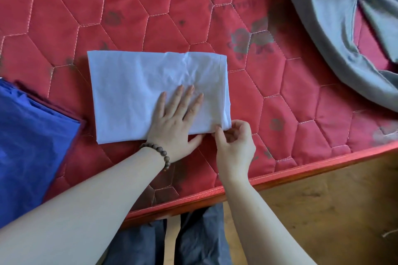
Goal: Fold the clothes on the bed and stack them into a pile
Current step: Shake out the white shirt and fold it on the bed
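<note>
Left hand (175, 120) spread flat on folded white cloth (137, 90), mid red quilted mattress (290, 97). Right hand (233, 146) pinches cloth's near right corner. Blue garment (28, 142) cut off left, grey garment (336, 34) cut off upper right. Wooden floor (336, 211) below.

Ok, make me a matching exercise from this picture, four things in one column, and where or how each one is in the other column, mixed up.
Things:
1. white cloth
2. blue cloth
3. grey garment
4. left hand

States:
A. crumpled, upper right
B. pressed flat, fingers spread
C. folded rectangle, mid-mattress
D. at the left edge

Pairs: 1-C, 2-D, 3-A, 4-B
</note>
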A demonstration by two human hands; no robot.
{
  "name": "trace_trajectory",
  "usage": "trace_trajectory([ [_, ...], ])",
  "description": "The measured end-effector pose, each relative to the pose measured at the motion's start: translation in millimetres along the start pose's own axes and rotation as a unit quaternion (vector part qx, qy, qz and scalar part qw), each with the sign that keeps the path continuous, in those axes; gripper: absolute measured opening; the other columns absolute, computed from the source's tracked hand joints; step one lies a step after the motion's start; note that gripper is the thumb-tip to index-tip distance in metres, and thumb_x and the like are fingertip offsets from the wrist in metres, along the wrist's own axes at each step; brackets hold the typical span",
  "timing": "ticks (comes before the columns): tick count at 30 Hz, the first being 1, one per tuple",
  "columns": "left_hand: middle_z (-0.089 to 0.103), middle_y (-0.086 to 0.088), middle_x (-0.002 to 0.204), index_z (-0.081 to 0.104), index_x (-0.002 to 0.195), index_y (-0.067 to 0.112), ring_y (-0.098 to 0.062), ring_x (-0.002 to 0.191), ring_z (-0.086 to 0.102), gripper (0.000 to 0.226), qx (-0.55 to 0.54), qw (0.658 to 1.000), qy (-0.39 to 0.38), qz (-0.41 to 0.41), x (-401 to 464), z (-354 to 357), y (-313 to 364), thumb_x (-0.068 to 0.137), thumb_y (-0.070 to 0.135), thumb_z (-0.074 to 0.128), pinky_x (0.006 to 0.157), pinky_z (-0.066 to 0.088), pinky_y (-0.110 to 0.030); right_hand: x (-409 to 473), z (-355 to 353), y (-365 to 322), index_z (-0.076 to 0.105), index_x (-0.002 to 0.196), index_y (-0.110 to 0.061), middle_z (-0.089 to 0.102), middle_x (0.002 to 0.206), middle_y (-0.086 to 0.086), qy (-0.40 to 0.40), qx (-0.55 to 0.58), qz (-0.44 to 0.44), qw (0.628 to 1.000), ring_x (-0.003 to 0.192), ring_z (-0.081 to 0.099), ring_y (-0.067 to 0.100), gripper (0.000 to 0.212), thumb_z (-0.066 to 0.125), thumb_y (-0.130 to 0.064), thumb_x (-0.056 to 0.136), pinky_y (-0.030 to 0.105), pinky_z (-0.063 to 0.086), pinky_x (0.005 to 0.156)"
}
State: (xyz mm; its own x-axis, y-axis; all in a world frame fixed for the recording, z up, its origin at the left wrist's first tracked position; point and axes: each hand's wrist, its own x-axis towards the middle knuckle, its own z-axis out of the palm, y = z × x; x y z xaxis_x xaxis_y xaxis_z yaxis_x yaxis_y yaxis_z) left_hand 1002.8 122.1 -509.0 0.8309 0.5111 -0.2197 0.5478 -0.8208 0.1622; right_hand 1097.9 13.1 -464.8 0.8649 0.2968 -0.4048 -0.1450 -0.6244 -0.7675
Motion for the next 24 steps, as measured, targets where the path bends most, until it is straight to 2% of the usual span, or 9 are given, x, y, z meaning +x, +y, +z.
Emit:
trace_trajectory([
  [2, 0.011, -0.007, 0.163, 0.009, 0.155, 0.021, -0.026, 0.15, 0.006, 0.094, 0.003, 1.0, 0.003, 0.0, 0, 2, 0, 0.079, 0.063, 0.044, 0.119, 0.007, -0.056, 0, -4, 3, 0.053, 0.085, -0.025, 0.064, 0.07, -0.016, -0.001, -0.027, -0.038, 0.999, 0.065, 0.061, 0.0, 0.019, 0.068, -0.015, 0.086, 0.006, 0.04, 0.06],
  [6, 0.011, -0.007, 0.163, 0.009, 0.155, 0.021, -0.027, 0.15, 0.006, 0.092, 0.004, 1.0, 0.004, 0.0, 0, 2, 0, 0.079, 0.062, 0.041, 0.119, 0.006, -0.055, 6, -16, 8, 0.059, 0.087, -0.02, 0.062, 0.07, -0.014, -0.03, -0.089, -0.104, 0.99, 0.065, 0.056, 0.002, 0.01, 0.061, -0.012, 0.092, 0.009, 0.038, 0.062],
  [8, 0.01, -0.007, 0.163, 0.009, 0.155, 0.021, -0.027, 0.15, 0.006, 0.091, 0.007, 1.0, 0.002, 0.001, 0, 2, 0, 0.08, 0.063, 0.038, 0.119, 0.006, -0.055, 8, -20, 6, 0.06, 0.085, -0.021, 0.065, 0.072, -0.01, -0.04, -0.081, -0.093, 0.992, 0.067, 0.059, 0.005, 0.013, 0.059, -0.012, 0.094, 0.01, 0.042, 0.063],
  [12, 0.009, -0.007, 0.163, 0.008, 0.155, 0.02, -0.027, 0.15, 0.005, 0.09, 0.007, 1.0, -0.001, -0.001, 0, 2, 1, 0.08, 0.062, 0.037, 0.118, 0.007, -0.056, 7, -20, -10, 0.053, 0.088, -0.016, 0.071, 0.085, 0.006, -0.11, 0.109, 0.08, 0.985, 0.08, 0.073, 0.015, 0.012, 0.052, -0.012, 0.099, 0.025, 0.057, 0.072],
  [14, 0.007, -0.007, 0.163, 0.006, 0.155, 0.02, -0.027, 0.15, 0.004, 0.092, 0.011, 1.0, -0.006, -0.002, 0, 2, 0, 0.08, 0.063, 0.036, 0.118, 0.006, -0.056, 9, -21, -18, 0.052, 0.088, -0.013, 0.071, 0.09, 0.011, -0.147, 0.232, 0.184, 0.944, 0.082, 0.073, 0.021, 0.011, 0.053, -0.01, 0.098, 0.03, 0.059, 0.07],
  [16, 0.007, -0.007, 0.163, 0.005, 0.155, 0.019, -0.027, 0.15, 0.004, 0.092, 0.014, 1.0, -0.007, 0.0, 0, 2, 0, 0.08, 0.064, 0.035, 0.118, 0.006, -0.056, 14, -25, -23, 0.054, 0.086, -0.013, 0.071, 0.082, 0.005, -0.177, 0.307, 0.254, 0.9, 0.078, 0.071, 0.016, 0.011, 0.057, -0.011, 0.096, 0.029, 0.058, 0.07],
  [18, 0.008, -0.008, 0.163, 0.005, 0.155, 0.019, -0.027, 0.15, 0.005, 0.092, 0.016, 1.0, -0.005, 0.003, 0, 2, 0, 0.082, 0.064, 0.035, 0.119, 0.006, -0.056, 22, -30, -26, 0.055, 0.09, -0.013, 0.068, 0.072, 0.002, -0.182, 0.358, 0.32, 0.858, 0.067, 0.067, 0.013, 0.007, 0.06, -0.008, 0.094, 0.027, 0.058, 0.066],
  [21, 0.008, -0.008, 0.163, 0.002, 0.155, 0.018, -0.027, 0.15, 0.005, 0.091, 0.017, 1.0, -0.002, 0.003, 0, 3, 0, 0.083, 0.065, 0.034, 0.119, 0.005, -0.056, 34, -34, -32, 0.055, 0.09, -0.006, 0.062, 0.071, 0.01, -0.182, 0.385, 0.432, 0.795, 0.054, 0.058, 0.014, 0.009, 0.06, 0.002, 0.089, 0.026, 0.054, 0.055],
  [24, 0.007, -0.008, 0.163, 0.0, 0.154, 0.018, -0.027, 0.15, 0.004, 0.091, 0.016, 1.0, 0.002, 0.003, -1, 4, 0, 0.084, 0.065, 0.032, 0.118, 0.005, -0.056, 41, -33, -37, 0.054, 0.081, -0.002, 0.055, 0.065, 0.011, -0.218, 0.36, 0.474, 0.773, 0.051, 0.049, 0.015, 0.009, 0.057, 0.003, 0.087, 0.027, 0.051, 0.052],
])
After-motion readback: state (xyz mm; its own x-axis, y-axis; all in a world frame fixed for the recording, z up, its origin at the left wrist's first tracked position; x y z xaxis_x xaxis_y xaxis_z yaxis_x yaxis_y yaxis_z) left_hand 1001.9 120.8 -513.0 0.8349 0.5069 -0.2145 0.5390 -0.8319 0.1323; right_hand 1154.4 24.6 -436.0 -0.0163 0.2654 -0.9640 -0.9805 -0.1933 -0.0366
